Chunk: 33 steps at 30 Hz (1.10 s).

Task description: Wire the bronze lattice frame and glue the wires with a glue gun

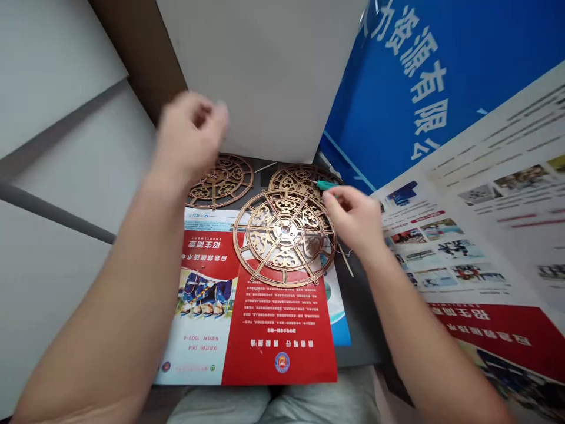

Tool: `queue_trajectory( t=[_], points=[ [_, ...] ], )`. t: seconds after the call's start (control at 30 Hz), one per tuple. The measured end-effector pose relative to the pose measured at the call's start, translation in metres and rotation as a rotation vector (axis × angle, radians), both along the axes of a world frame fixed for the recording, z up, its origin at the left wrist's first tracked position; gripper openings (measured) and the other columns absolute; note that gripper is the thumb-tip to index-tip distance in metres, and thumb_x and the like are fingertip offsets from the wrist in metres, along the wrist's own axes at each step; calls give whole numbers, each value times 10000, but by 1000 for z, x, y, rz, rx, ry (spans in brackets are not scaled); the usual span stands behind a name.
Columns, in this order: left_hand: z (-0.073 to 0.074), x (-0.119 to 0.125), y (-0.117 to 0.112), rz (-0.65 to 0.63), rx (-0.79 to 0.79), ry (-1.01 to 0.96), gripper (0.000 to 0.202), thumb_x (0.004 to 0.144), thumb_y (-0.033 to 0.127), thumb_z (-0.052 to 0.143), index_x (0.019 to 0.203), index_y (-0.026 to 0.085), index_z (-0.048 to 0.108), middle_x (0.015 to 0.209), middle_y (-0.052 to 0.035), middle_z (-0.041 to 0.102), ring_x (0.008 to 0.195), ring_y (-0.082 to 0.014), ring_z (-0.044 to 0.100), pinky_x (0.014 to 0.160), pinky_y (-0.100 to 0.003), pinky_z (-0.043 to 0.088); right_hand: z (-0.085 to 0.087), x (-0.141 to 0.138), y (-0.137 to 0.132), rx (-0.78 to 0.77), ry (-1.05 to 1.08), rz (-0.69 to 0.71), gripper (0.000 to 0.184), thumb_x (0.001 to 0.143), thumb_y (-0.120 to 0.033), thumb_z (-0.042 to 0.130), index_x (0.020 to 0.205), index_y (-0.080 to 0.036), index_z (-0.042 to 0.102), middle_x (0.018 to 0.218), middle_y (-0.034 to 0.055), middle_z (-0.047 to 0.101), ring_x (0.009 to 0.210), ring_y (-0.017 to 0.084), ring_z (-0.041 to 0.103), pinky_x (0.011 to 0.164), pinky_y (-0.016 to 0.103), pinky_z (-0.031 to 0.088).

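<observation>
A round openwork disc of copper-coloured metal [285,238] lies on a red and white printed leaflet [276,335]. Two similar fretwork discs lie behind it: one at the left [220,181], partly under my left hand [189,138], and one at the right [300,179]. My left hand is raised and blurred, its curled fingers above the left disc. My right hand [353,221] pinches a small teal object [326,185] above the right edge of the front disc. A thin wooden stick [346,260] lies just below that hand.
A white board [265,70] rises behind the discs, with a blue banner bearing white Chinese characters [424,76] to its right. A large printed brochure [468,224] slopes up at the right. Grey-white panels [57,129] fill the left. My grey-clad lap [273,406] shows below.
</observation>
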<state>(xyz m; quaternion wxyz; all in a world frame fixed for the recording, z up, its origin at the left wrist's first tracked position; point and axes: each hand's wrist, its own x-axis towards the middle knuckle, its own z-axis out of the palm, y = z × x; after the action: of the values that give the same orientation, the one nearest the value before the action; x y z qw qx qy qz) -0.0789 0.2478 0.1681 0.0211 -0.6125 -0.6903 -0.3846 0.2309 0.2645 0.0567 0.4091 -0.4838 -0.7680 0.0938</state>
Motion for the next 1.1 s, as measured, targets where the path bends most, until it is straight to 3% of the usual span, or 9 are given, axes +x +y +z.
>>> queue_trajectory(
  t=[0.07,0.17,0.23,0.33,0.57,0.77,0.9,0.97,1.1],
  points=[
    [-26,6,-9,58,-350,58,496,958,582,532,1174,162,681,1033,-31,676,787,-31,510,868,-199,430,-13,1,0,-169,-29,-109,356,991,-516,508,1052,-251,737,862,34,737,789,204,684,715,331,471],
    [-76,8,-29,39,-573,93,501,882,664,589,1027,197,698,979,-38,694,739,-86,515,757,-203,362,-22,7,6,-402,-346,-165,457,954,-636,464,1076,-265,701,878,69,742,848,300,690,695,379,437],
    [-103,4,-42,147,-639,38,544,877,716,540,1022,202,647,992,-49,689,721,-103,499,720,-205,304,-23,11,9,-498,-521,-198,560,928,-718,419,1075,-231,656,902,110,734,839,343,678,670,404,426],
    [-126,-2,-50,194,-611,8,590,895,749,451,954,185,612,910,-60,672,661,-101,435,707,-205,249,-25,14,9,-583,-581,-201,595,924,-739,372,1005,-207,626,942,145,726,846,360,669,659,416,416],
    [-140,0,-47,61,-480,-120,492,886,608,557,728,142,569,755,-42,604,650,-78,355,657,-217,157,-30,12,11,-578,-436,-176,444,961,-581,412,827,-203,603,867,129,710,819,308,646,643,374,359],
    [-143,-15,-47,-24,-316,-497,467,848,594,558,788,131,526,746,-15,555,667,-42,439,625,-133,306,-30,9,12,-523,-124,-96,506,950,-672,438,820,-216,615,735,20,660,699,179,598,640,303,390],
    [-138,-20,-45,-192,-355,-840,526,736,644,617,908,172,461,699,21,516,517,-64,460,501,-185,415,-34,5,10,-478,-28,10,631,930,-780,402,697,-207,522,573,-23,490,556,125,475,572,268,351],
    [-136,-22,-45,-231,-368,-960,545,686,606,684,939,187,444,704,34,519,475,-75,470,450,-215,440,-34,6,11,-417,-9,-18,667,938,-798,362,664,-201,481,575,-18,480,569,125,474,576,268,340],
    [-136,-25,-44,-227,-356,-1093,542,637,511,769,914,181,440,715,34,551,485,-89,532,441,-222,489,-36,15,17,-260,-25,-231,501,979,-663,425,870,-226,645,793,30,656,762,195,596,671,301,371]
  ],
)
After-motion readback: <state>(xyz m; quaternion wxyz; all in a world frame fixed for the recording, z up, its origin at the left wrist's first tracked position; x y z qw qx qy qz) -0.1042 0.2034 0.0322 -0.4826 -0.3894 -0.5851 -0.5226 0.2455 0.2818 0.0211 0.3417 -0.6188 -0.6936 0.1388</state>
